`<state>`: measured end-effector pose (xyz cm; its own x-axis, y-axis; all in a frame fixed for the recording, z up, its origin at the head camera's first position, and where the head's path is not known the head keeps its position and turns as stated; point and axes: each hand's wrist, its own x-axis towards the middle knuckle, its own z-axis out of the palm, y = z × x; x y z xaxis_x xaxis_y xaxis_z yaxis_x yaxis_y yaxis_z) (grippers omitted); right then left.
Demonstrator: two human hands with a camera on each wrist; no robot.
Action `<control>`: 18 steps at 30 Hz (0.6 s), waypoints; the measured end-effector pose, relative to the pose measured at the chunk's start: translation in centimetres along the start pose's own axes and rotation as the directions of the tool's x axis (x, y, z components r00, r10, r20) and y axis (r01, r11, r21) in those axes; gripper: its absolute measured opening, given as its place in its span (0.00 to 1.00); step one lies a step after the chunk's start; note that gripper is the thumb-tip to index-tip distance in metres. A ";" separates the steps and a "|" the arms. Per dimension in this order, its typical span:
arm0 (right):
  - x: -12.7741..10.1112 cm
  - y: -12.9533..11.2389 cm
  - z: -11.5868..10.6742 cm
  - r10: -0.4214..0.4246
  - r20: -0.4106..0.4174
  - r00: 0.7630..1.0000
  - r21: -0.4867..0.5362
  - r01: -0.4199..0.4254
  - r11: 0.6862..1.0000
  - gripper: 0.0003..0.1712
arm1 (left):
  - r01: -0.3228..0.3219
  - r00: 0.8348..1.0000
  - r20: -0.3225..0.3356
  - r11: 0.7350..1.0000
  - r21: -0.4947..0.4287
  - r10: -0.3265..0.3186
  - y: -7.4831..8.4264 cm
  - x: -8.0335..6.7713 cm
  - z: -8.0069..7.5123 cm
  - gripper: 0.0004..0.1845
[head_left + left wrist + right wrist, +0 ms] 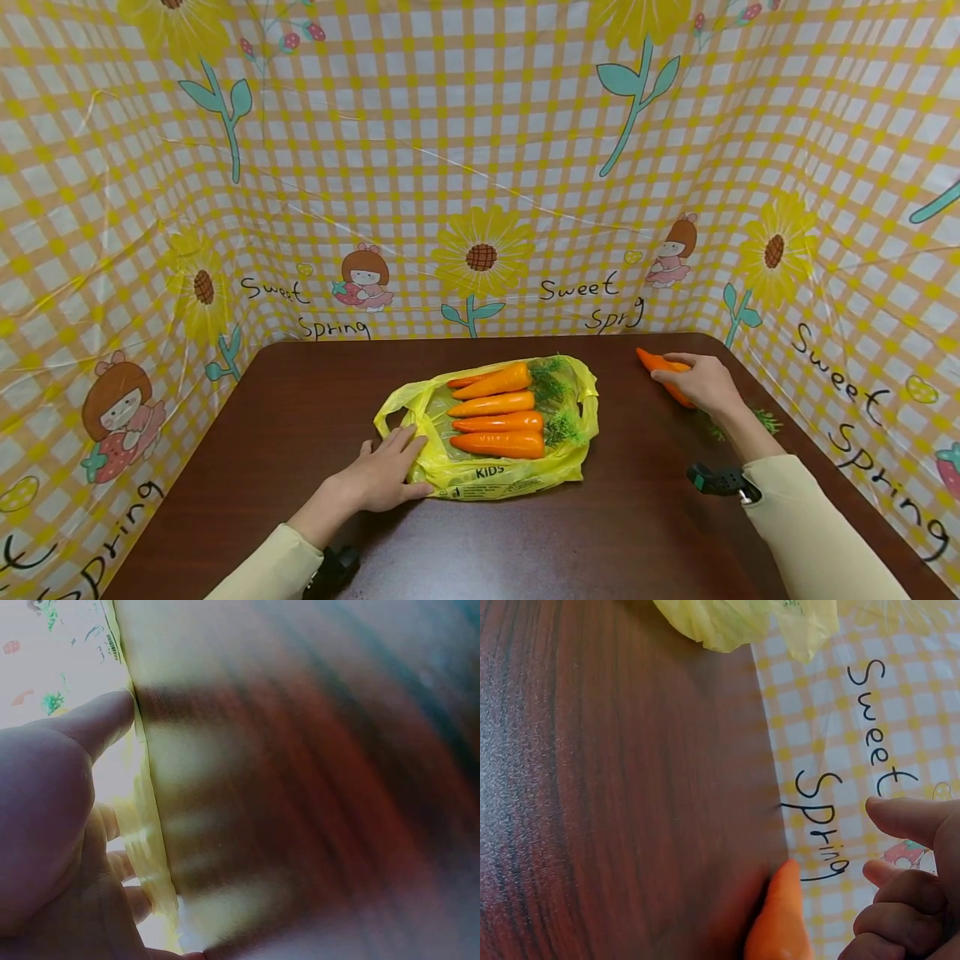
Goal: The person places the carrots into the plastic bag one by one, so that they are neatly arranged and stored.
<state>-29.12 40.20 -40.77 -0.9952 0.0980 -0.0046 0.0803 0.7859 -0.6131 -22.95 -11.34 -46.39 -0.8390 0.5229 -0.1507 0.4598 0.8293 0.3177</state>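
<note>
A yellow plastic bag (510, 481) lies flat at the middle of the brown table (300, 400). Several orange carrots (498, 421) with green tops lie side by side on it, tips to the left. My left hand (386, 477) rests flat on the bag's near left corner, fingers straight; in the left wrist view the left hand (52, 825) touches the bag's edge (142, 825). At the far right, my right hand (701, 383) grips a single carrot (652, 361) that lies on the table, its leaves (761, 419) trailing behind the wrist. In the right wrist view curled fingers (900, 900) sit beside that carrot (780, 922).
A yellow checked cloth with sunflowers and "Sweet Spring" lettering (480, 167) walls the table at the back, left and right. The right wall (855, 750) stands close to the single carrot. Black camera mounts sit on both wrists (723, 482).
</note>
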 end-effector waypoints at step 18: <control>-0.7 2.5 -0.4 0.123 -0.042 0.992 -0.015 -0.123 0.992 0.48 | 0.005 1.000 0.002 1.000 0.007 -0.005 0.0 0.0 0.1 0.42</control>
<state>-28.20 42.33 -41.97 -0.9746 0.2193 -0.0464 0.2032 0.7771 -0.5957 -22.91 -11.32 -46.44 -0.8406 0.5194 -0.1536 0.4579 0.8330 0.3107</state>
